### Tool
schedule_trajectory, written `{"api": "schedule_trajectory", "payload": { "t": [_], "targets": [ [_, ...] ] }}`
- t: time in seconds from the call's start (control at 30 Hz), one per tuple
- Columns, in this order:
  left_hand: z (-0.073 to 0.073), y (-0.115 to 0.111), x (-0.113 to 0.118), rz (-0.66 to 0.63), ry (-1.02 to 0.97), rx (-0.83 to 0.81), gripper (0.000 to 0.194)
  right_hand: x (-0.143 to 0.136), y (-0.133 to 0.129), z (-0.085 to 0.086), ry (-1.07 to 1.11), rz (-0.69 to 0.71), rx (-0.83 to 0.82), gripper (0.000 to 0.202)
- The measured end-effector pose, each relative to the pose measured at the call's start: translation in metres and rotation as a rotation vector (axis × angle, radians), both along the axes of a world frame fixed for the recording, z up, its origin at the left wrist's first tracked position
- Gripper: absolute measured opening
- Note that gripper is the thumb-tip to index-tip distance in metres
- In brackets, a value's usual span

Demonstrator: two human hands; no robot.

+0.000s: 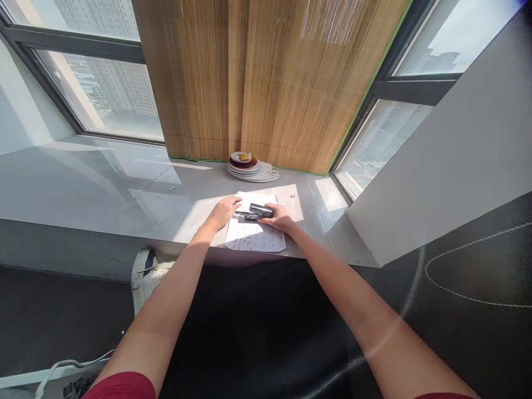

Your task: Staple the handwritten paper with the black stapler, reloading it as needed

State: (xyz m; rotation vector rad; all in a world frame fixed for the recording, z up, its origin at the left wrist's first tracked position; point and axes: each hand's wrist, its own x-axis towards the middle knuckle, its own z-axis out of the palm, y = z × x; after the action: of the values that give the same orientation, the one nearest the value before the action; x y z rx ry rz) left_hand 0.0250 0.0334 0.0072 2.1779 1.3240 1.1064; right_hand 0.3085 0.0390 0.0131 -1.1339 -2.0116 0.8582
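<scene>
On the sill lies a sheet of white paper (255, 244) with handwriting on its lower part. My right hand (279, 218) is closed around the right end of a dark, shiny cylinder (261, 210), whose kind I cannot make out. A smaller black object (251, 218) lies just below it, close to my right fingertips. My left hand (223, 213) is at the paper's left edge, fingers curved and apart. Beside its fingertips is a thin, dark, pen-like thing (240, 214); whether they touch it is unclear.
A stack of plates (245, 169) stands at the back of the tiled window sill (153, 208), against a bamboo blind (257, 83). Windows flank the blind. A white wall (449, 144) rises at right. A white shoe (143, 280) and a white cable (62, 363) are at lower left.
</scene>
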Motion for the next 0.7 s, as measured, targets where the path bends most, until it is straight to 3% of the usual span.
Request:
{"api": "schedule_trajectory", "payload": {
  "t": [0.33,0.7],
  "targets": [
    [0.001,-0.010,-0.002,-0.162,-0.155,-0.172,0.021,-0.003,-0.003,0.001,0.001,-0.003,-0.025,0.029],
    [0.003,-0.008,-0.003,-0.202,-0.175,-0.184,0.020,-0.002,-0.001,-0.001,-0.035,-0.028,0.000,0.034]
  ]
}}
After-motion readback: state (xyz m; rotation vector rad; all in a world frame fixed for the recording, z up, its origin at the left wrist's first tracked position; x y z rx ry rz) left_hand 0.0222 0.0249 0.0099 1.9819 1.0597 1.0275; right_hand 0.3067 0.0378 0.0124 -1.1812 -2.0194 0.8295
